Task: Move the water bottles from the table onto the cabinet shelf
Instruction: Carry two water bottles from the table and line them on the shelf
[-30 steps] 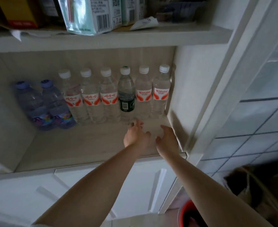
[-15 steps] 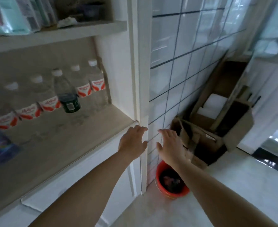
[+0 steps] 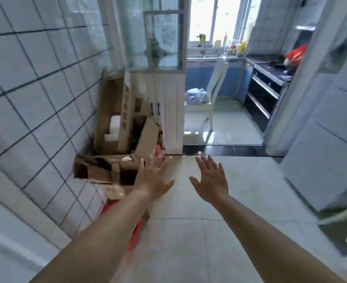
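No water bottle, table or cabinet shelf is in view now. My left hand (image 3: 153,176) is stretched out ahead over the floor with its fingers straight and spread, holding nothing. My right hand (image 3: 210,178) is out beside it, a little to the right, also with straight spread fingers and empty. Only the white edge of the cabinet (image 3: 15,201) shows at the lower left.
Torn cardboard boxes (image 3: 115,127) are piled in the corner by the tiled wall (image 3: 36,88). A red bucket (image 3: 135,231) sits under my left forearm. A doorway ahead leads to a kitchen with a white chair (image 3: 209,94). A grey appliance (image 3: 321,160) stands on the right.
My view has swung right, away from the shelf of bottles, to the floor and kitchen doorway. Both hands have drawn back from the shelf and stay empty.
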